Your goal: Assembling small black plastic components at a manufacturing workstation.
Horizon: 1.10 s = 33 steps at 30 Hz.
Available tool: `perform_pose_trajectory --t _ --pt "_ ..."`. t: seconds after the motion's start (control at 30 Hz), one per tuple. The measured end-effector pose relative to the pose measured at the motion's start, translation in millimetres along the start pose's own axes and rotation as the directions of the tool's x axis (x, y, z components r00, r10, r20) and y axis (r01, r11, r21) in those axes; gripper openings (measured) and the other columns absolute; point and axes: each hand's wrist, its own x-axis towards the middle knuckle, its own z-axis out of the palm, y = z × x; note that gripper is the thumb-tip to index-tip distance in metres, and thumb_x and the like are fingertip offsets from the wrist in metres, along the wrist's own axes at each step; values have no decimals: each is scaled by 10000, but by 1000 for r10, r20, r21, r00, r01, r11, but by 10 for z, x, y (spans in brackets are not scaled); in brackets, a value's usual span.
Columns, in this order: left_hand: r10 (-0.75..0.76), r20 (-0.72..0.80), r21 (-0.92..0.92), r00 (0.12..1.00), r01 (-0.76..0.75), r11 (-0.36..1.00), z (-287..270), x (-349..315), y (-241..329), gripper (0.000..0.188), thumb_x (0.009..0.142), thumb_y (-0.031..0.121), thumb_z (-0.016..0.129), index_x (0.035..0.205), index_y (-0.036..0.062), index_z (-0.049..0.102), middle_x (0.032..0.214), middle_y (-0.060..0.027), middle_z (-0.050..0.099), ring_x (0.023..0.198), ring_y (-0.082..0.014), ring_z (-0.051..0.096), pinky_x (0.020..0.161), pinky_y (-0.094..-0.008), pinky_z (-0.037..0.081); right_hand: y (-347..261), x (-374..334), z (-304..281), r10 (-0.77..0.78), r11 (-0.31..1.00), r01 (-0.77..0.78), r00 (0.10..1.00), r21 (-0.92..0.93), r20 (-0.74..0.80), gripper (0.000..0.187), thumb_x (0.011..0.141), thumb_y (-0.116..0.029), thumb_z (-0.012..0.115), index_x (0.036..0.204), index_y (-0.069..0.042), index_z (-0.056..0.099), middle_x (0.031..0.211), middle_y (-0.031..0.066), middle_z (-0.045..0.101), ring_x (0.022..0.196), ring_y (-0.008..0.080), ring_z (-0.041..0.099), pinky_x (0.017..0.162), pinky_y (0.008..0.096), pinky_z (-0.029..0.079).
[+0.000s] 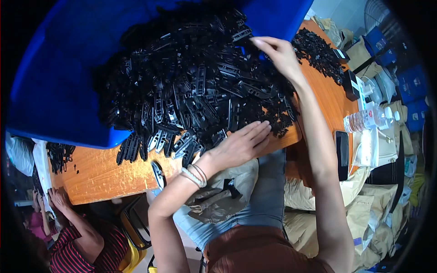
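A large heap of black plastic clip-like parts (200,79) spills from a tipped blue bin (59,91) onto the orange wooden table (104,175). My left hand (239,144) lies with fingers stretched out at the table's near edge, beside small loose black bits (275,120). It grips nothing that I can see. At the heap's upper right, my right hand (282,57) has its thumb and fingertips pinched together next to a long black part (241,34). Whatever lies between those fingertips is too small to make out. A plastic bag (223,200) rests on my lap.
More small black pieces (321,54) cover the table at the far right. A water bottle (366,119), a dark phone-like object (341,149) and a small black box (351,85) stand along the right. Brown sacks (364,227) are piled there. Another person (91,241) sits at lower left.
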Motion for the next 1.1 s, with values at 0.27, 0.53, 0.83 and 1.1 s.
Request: perform_pose_trajectory --t 0.27,0.53,0.83,1.1 --pt "75 -96 -26 993 -78 997 13 -104 7 373 768 131 520 1099 -31 578 1273 -195 493 1220 -309 455 1054 -407 355 -100 -1373 -291 260 948 -311 884 -73 -389 245 930 -159 526 1014 30 657 1047 80 651 981 139 567 898 272 406" --pt "140 -77 58 987 -135 989 -26 -114 118 322 775 142 519 1024 -40 613 1241 -193 523 1201 -301 473 1053 -393 355 -277 -2171 -159 158 899 -296 907 -323 -390 134 838 43 550 933 21 643 880 122 599 862 226 592 782 283 458" --pt "221 -37 188 975 -210 959 -83 -151 250 343 723 123 553 1021 -39 602 1209 -174 553 1187 -297 494 1036 -385 385 -245 -2300 -111 109 914 -176 974 -365 -196 171 727 60 663 879 10 606 944 130 575 886 286 580 778 340 469" --pt "145 -214 235 966 -94 968 -148 -414 421 280 705 112 567 944 -25 620 1077 -135 589 979 -221 565 865 -320 449 -151 -2474 -95 241 964 -265 912 -27 -333 88 834 55 571 905 4 580 950 54 587 803 88 509 700 215 405"
